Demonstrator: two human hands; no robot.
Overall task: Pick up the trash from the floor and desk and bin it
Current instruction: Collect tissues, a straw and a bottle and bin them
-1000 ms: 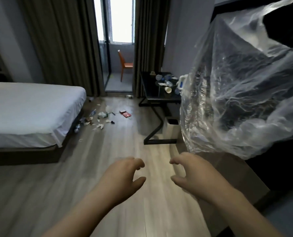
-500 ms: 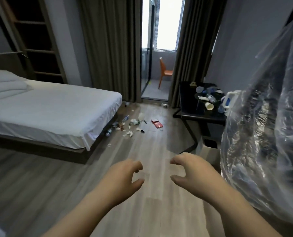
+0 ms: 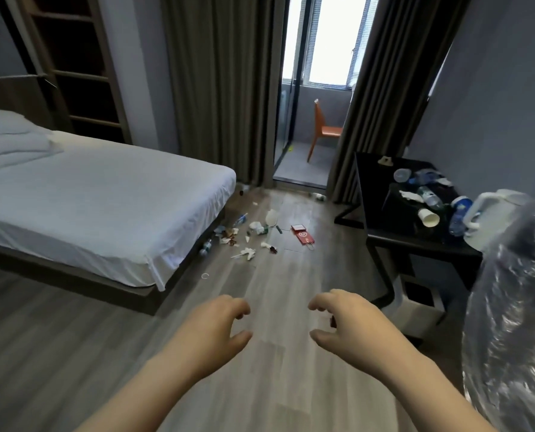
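While the person is reaching both arms out over the floor [image 3: 73, 353], the left hand [image 3: 216, 325] and the right hand [image 3: 349, 322] are hovering apart, fingers loosely curled, gripping nothing. Clear plastic sheeting [image 3: 509, 338] is bulging in at the right edge. Beside it a white bin [image 3: 425, 319] is sitting by the black worktop's [image 3: 372, 182] leg, and a paper cup [image 3: 428, 218] and bottles [image 3: 428, 198] are lying on top. Farther off, scattered trash [image 3: 250, 235] is littering the floor beside the bed [image 3: 104, 194], a red paper bag [image 3: 303, 236] lying just right of it.
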